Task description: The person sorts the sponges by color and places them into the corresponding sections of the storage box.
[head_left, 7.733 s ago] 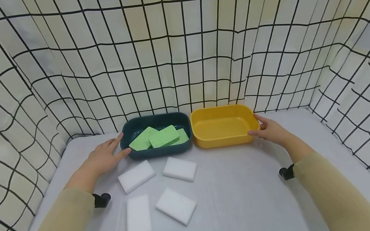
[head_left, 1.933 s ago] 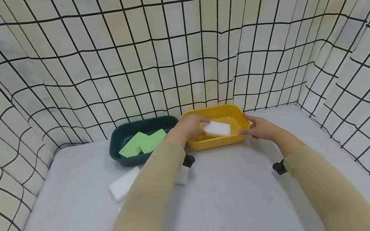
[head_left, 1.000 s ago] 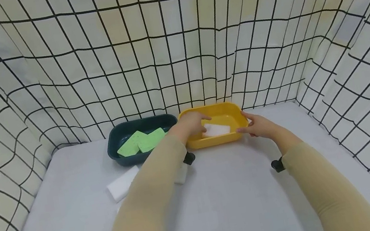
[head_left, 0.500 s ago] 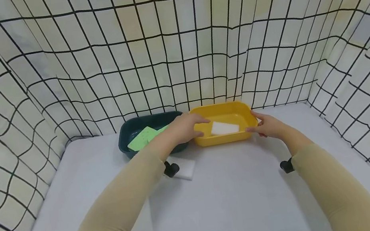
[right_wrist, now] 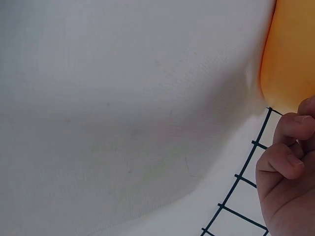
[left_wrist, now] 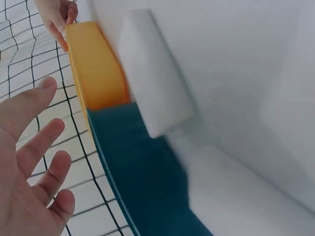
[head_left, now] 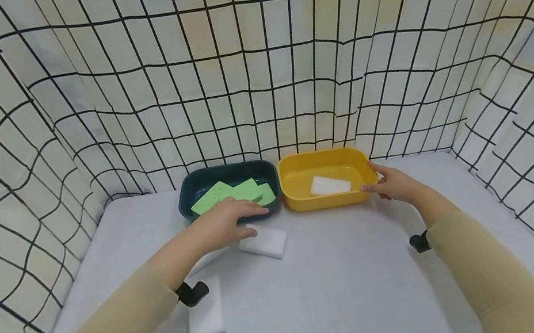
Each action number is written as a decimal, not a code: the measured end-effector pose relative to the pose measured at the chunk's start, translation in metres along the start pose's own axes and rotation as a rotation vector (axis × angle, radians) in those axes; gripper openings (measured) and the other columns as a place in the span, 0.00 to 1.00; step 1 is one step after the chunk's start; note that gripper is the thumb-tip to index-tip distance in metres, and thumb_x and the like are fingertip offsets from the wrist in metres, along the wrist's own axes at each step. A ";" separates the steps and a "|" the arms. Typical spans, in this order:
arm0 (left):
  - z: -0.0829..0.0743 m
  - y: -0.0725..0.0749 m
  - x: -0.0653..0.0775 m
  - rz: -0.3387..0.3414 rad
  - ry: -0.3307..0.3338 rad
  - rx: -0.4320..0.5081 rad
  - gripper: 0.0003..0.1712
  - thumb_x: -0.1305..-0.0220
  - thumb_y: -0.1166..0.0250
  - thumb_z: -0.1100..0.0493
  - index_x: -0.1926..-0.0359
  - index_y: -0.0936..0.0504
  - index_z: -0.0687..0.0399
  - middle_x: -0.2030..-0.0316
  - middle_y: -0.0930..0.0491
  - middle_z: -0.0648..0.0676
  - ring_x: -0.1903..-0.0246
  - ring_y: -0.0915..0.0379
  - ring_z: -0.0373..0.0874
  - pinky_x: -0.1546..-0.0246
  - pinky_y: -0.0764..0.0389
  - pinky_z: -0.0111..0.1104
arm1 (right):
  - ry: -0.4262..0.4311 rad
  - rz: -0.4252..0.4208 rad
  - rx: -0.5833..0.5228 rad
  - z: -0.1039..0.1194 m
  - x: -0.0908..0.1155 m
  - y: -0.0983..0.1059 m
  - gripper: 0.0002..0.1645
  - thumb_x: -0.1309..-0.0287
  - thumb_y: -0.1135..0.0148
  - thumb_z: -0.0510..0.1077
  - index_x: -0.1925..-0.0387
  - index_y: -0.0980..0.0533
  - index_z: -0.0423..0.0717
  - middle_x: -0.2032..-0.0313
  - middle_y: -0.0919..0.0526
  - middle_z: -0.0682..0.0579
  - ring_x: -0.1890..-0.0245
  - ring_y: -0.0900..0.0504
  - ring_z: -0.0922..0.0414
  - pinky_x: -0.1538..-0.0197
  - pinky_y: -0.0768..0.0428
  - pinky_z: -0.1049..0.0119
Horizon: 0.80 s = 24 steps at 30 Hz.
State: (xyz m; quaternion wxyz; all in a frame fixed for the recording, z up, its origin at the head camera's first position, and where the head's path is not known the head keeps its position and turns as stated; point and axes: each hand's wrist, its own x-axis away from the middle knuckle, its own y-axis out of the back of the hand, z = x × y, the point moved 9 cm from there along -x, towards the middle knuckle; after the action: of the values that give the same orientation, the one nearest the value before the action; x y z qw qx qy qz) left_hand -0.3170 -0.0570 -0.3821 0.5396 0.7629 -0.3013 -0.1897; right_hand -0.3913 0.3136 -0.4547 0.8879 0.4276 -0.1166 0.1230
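Observation:
My left hand (head_left: pixel 223 223) is in front of the dark teal container (head_left: pixel 202 181), its fingers extended and apart with nothing between them. In the left wrist view the same hand (left_wrist: pixel 29 167) shows spread fingers. Several green sponges (head_left: pixel 214 195) lie in the teal container. My right hand (head_left: pixel 393 184) grips the right corner of the yellow container (head_left: pixel 330 201), thumb at the front wall. One white sponge (head_left: pixel 330 185) lies inside the yellow container. On the table, a white sponge (head_left: pixel 264 242) lies just below my left fingertips, another (head_left: pixel 208 261) is partly hidden under that hand.
A third white sponge (head_left: pixel 205 316) lies nearer on the white tablecloth (head_left: pixel 340 294), beside my left wrist camera (head_left: pixel 193 293). The two containers stand side by side at the back. Pale walls with a black grid (head_left: pixel 257 69) rise behind and at both sides.
A white sponge has gone from the table into the yellow container, released there by my left hand. That hand has since drawn back leftward and nearer. My right hand still grips the yellow container.

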 end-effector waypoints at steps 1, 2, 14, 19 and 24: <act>0.002 -0.001 0.004 -0.004 -0.003 0.010 0.29 0.38 0.29 0.52 0.35 0.22 0.40 0.36 0.25 0.46 0.35 0.33 0.48 0.33 0.36 0.48 | -0.003 -0.001 -0.001 -0.001 0.000 0.001 0.63 0.44 0.36 0.71 0.21 0.60 0.58 0.77 0.27 0.50 0.74 0.29 0.52 0.63 0.29 0.61; 0.004 -0.002 0.008 -0.006 -0.001 0.019 0.29 0.38 0.28 0.53 0.35 0.22 0.41 0.37 0.25 0.46 0.35 0.33 0.48 0.33 0.36 0.48 | -0.004 -0.004 0.001 -0.001 0.001 0.001 0.63 0.44 0.36 0.71 0.21 0.60 0.58 0.77 0.27 0.50 0.74 0.29 0.52 0.63 0.29 0.61; 0.024 -0.020 0.015 0.011 0.043 0.103 0.30 0.38 0.29 0.54 0.35 0.22 0.42 0.36 0.26 0.48 0.32 0.36 0.48 0.28 0.47 0.53 | 0.002 -0.013 -0.005 -0.007 -0.001 0.002 0.65 0.49 0.36 0.74 0.21 0.60 0.60 0.76 0.26 0.50 0.74 0.28 0.52 0.63 0.27 0.61; 0.036 -0.035 0.012 0.057 0.084 0.074 0.32 0.39 0.28 0.53 0.34 0.24 0.41 0.35 0.27 0.48 0.33 0.35 0.51 0.33 0.35 0.49 | 0.010 -0.016 0.001 -0.004 -0.001 0.001 0.63 0.46 0.36 0.72 0.21 0.59 0.59 0.77 0.26 0.50 0.75 0.28 0.52 0.64 0.28 0.62; 0.043 -0.042 0.010 0.078 0.095 0.043 0.33 0.40 0.27 0.52 0.33 0.24 0.42 0.33 0.29 0.51 0.33 0.36 0.55 0.33 0.35 0.51 | 0.000 -0.015 -0.008 -0.004 -0.003 0.000 0.63 0.45 0.35 0.71 0.21 0.59 0.60 0.77 0.27 0.50 0.75 0.29 0.53 0.64 0.28 0.62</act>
State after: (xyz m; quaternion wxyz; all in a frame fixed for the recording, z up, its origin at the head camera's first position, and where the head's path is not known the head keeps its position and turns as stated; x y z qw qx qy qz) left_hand -0.3249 -0.0842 -0.4360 0.5439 0.7701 -0.3089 -0.1257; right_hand -0.3935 0.3161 -0.4584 0.8906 0.4248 -0.1139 0.1156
